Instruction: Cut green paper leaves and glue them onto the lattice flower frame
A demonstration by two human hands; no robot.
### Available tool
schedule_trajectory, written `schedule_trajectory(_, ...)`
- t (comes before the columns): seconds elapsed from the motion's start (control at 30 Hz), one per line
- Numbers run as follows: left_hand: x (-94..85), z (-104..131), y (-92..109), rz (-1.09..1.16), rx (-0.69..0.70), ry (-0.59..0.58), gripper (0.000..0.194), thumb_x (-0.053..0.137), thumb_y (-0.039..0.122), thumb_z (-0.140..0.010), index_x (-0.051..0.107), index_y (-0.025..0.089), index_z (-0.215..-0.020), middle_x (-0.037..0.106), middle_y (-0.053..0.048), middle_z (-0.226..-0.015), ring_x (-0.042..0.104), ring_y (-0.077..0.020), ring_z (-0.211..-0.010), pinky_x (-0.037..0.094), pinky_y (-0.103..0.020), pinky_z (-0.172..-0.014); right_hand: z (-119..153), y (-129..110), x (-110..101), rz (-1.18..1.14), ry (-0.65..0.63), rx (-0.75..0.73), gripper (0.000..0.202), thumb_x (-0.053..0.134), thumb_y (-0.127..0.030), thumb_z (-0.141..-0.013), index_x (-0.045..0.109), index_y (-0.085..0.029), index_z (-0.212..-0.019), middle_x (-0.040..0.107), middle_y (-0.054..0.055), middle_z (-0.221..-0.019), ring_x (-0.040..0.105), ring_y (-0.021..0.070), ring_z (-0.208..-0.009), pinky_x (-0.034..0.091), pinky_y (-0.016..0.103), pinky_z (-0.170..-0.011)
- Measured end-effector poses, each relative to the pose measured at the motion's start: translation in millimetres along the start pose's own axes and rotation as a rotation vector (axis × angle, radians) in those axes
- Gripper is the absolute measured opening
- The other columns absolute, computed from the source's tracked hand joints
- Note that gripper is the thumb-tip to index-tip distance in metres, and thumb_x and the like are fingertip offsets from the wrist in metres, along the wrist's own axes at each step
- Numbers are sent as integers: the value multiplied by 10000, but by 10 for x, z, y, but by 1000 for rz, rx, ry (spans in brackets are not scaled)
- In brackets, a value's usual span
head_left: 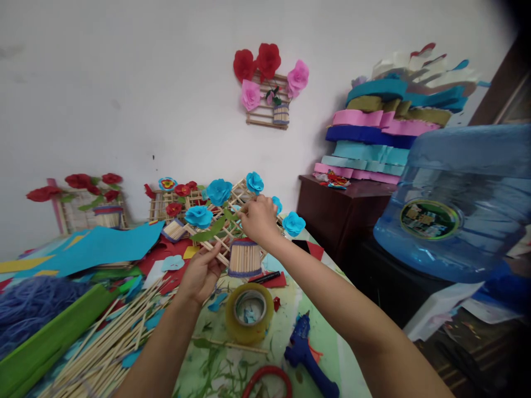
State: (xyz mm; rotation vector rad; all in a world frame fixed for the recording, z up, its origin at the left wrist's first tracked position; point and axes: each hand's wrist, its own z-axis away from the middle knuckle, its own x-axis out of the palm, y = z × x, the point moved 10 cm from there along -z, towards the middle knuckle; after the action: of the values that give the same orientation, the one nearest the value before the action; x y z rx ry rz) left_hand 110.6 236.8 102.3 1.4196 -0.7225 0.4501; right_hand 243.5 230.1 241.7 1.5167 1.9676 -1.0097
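A lattice frame of thin wooden sticks (239,193) is held up over the table, decorated with blue paper flowers (219,191) and green paper leaves (213,229). At its lower left edge, my left hand (206,272) is closed around the sticks. My right hand (259,218) reaches across the front of the frame with its fingers pinched together among the flowers; what lies between those fingertips is hidden. A small stick basket (245,257) with purple bands sits at the bottom of the frame, between my hands.
Nearby on the table are a tape roll (249,314), a blue glue gun (306,354), a black marker (265,277) and loose sticks (112,337). Blue paper sheets (95,249) lie left. A water bottle (452,204) stands right. Finished flower frames (265,91) hang or lean at the wall.
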Motion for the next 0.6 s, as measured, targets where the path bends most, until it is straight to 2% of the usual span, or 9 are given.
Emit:
schedule_trajectory(0.3,-3,7,-18,-6,-17,25,155,549,31,-838,665,114,-778,719,-43,-712,670,-112,-620,548,-186,-567,15,6,21,-12,33,-3,213,584,-345,-849,713,-183,-896,555,124,-1082,429,292,-1051,314,407,-878)
schedule_trajectory(0.6,21,8,-20,-18,-15,3,153,538,34,-840,677,98,-836,726,-63,-733,676,-123,-628,545,-189,-558,40,14,-2,-14,79,-7,175,571,-320,-854,684,-186,-864,567,123,-1058,446,301,-1036,328,419,-874)
